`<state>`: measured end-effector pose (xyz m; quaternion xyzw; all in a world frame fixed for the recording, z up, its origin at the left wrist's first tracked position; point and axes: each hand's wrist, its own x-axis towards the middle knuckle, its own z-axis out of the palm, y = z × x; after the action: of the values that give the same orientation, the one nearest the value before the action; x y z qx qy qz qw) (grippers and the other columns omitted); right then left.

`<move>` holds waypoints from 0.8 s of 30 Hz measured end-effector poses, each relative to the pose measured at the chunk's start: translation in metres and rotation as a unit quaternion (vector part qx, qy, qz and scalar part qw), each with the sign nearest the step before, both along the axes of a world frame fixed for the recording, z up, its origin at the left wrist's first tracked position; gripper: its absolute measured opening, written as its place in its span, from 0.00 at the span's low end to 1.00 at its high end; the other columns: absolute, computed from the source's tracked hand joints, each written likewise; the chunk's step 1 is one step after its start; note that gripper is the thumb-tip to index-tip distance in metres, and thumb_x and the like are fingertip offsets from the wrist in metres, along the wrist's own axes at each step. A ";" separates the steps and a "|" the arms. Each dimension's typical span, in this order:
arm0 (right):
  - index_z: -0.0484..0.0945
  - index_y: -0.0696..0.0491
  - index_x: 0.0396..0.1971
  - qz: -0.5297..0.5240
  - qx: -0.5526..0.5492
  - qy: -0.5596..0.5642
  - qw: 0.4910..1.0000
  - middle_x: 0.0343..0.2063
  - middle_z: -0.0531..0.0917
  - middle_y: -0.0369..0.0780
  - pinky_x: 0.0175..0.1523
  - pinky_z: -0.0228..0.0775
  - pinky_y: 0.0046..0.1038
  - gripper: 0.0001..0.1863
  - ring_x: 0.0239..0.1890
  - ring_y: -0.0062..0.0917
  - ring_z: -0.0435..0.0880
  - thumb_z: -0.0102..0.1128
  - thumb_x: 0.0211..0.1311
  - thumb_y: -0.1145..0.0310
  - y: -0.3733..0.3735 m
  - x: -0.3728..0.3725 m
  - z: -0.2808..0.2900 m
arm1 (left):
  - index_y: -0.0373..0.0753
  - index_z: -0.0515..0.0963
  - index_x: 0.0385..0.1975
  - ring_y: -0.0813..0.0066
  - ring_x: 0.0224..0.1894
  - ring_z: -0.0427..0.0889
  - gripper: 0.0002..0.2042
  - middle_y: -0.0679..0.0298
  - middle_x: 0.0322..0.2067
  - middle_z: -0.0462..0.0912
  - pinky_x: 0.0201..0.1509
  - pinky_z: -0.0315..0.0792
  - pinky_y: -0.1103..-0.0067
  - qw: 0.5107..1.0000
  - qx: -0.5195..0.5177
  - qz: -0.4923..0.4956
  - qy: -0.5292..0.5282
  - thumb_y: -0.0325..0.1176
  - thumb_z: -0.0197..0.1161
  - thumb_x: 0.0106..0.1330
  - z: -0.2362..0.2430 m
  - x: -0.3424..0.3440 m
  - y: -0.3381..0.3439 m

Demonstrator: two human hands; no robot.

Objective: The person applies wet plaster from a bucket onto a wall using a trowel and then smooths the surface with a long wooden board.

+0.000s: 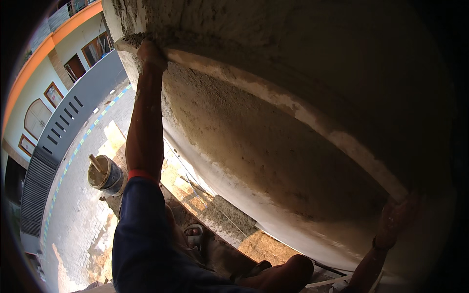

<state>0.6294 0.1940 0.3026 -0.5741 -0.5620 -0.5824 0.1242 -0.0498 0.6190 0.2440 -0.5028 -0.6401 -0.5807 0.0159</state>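
Note:
A long, pale, mortar-streaked straightedge [283, 102] lies across the rough plastered wall [229, 136], bowed by the lens. My left hand [150, 54] is closed on its upper-left end, where lumps of dark wet mortar show along the top by the wall's corner. At the lower right, in shadow, my right hand [398, 212] is closed round the other end. Below the bar the plaster is grainy and patchy; above it the surface is in deep shade.
I stand on a narrow raised plank [222, 246], sandalled feet showing. A bucket [105, 177] with a wooden handle sticking out is at my left. Below lie a paved lane [78, 200] and sandy ground. Across it stand a grey fence [73, 112] and a house.

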 end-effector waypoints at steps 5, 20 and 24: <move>0.63 0.53 0.57 0.089 0.029 0.055 0.994 0.56 0.65 0.46 0.61 0.50 0.48 0.28 0.60 0.41 0.60 0.41 0.63 0.50 0.028 -0.012 0.003 | 0.44 0.71 0.51 0.69 0.50 0.77 0.29 0.60 0.45 0.77 0.52 0.72 0.78 0.975 0.085 -0.198 -0.049 0.35 0.71 0.44 0.089 -0.182 0.000; 0.57 0.51 0.62 0.022 -0.028 0.033 0.999 0.62 0.60 0.44 0.66 0.45 0.44 0.29 0.64 0.38 0.57 0.37 0.66 0.49 -0.073 0.190 -0.010 | 0.42 0.67 0.53 0.68 0.47 0.76 0.16 0.62 0.48 0.75 0.49 0.72 0.72 0.916 0.105 -0.306 -0.238 0.38 0.48 0.67 0.061 0.159 -0.101; 0.56 0.51 0.63 -0.013 -0.017 -0.002 1.000 0.62 0.60 0.44 0.67 0.47 0.40 0.31 0.65 0.37 0.56 0.38 0.65 0.50 -0.121 0.209 0.005 | 0.41 0.65 0.55 0.66 0.53 0.71 0.20 0.59 0.51 0.73 0.57 0.67 0.72 0.858 0.092 -0.418 -0.284 0.44 0.44 0.68 0.072 0.203 -0.164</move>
<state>0.8380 0.0728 0.3076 -0.5818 -0.5647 -0.5757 0.1057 0.1531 0.4554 0.3160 -0.5325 -0.2897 -0.7067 -0.3648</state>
